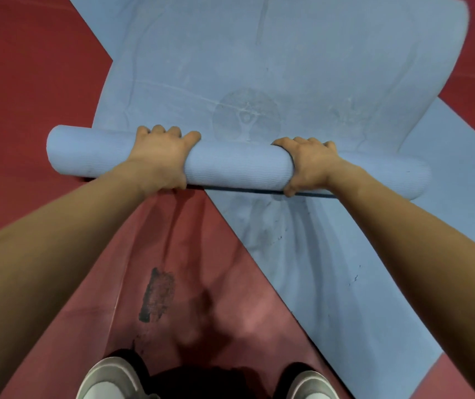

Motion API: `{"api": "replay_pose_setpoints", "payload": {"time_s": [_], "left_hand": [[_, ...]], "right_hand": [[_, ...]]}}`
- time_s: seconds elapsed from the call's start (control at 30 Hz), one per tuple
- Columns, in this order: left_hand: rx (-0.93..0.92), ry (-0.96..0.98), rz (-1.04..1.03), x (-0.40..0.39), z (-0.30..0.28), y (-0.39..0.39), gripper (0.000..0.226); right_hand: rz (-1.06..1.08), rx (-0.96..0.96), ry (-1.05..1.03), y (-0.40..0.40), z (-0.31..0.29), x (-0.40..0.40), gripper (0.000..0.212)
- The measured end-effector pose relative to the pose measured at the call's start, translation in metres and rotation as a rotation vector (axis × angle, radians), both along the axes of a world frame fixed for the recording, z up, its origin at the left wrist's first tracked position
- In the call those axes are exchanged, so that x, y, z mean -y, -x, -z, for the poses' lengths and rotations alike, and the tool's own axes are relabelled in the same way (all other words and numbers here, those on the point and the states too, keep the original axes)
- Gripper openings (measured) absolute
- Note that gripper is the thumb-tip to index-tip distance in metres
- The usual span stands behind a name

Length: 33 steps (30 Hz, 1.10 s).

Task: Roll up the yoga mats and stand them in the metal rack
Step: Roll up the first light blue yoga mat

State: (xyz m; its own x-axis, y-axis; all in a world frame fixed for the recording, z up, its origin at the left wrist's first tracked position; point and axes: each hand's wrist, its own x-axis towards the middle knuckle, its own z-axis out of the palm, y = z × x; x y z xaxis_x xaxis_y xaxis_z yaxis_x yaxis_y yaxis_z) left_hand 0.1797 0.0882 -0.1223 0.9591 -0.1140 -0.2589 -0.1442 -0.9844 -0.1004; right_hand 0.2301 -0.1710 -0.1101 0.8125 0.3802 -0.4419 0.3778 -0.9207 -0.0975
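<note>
Both grips, left hand (160, 156) and right hand (309, 165), clasp the half-rolled blue mat (239, 164) on red floor (29, 82).

The setting reads as an exercise or yoga studio floor. The main landmark is a pale blue foam yoga mat (273, 61), partly rolled, printed at its centre with a faint circular emblem (246, 115) showing a figure with raised arms. Under and around this mat lies dark red padded floor covering (29, 82), typical of a gym surface. Overlapping beneath the blue mat, on its near right side, a second pale blue mat (331, 269) is spread flat. Nearer than the blue mat, a black scuff patch (157, 295) marks the red surface.
</note>
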Motion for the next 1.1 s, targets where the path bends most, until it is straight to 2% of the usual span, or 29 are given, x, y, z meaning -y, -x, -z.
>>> {"api": "replay_pose_setpoints", "payload": {"time_s": [0.23,0.37,0.53,0.67,0.87,1.1], "left_hand": [[-0.174,0.006,0.017,0.002,-0.014,0.028,0.081],[-0.239,0.028,0.025,0.008,-0.018,0.056,0.07],[-0.304,0.047,0.131,0.011,-0.018,0.081,0.076],[-0.288,0.024,0.19,0.015,-0.022,0.1,0.081],[-0.351,0.134,0.167,0.019,-0.015,0.142,0.095],[-0.228,0.264,0.081,0.009,-0.001,0.181,0.104]], "right_hand": [[-0.024,-0.121,0.011,0.024,-0.009,0.006,0.09],[-0.029,-0.16,-0.002,0.053,-0.009,0.012,0.085],[0.007,-0.234,-0.01,0.088,-0.011,0.022,0.09],[0.012,-0.256,-0.031,0.107,-0.013,0.027,0.09],[-0.038,-0.334,0.007,0.132,-0.02,0.034,0.093],[-0.035,-0.358,0.046,0.149,-0.024,0.033,0.094]]}}
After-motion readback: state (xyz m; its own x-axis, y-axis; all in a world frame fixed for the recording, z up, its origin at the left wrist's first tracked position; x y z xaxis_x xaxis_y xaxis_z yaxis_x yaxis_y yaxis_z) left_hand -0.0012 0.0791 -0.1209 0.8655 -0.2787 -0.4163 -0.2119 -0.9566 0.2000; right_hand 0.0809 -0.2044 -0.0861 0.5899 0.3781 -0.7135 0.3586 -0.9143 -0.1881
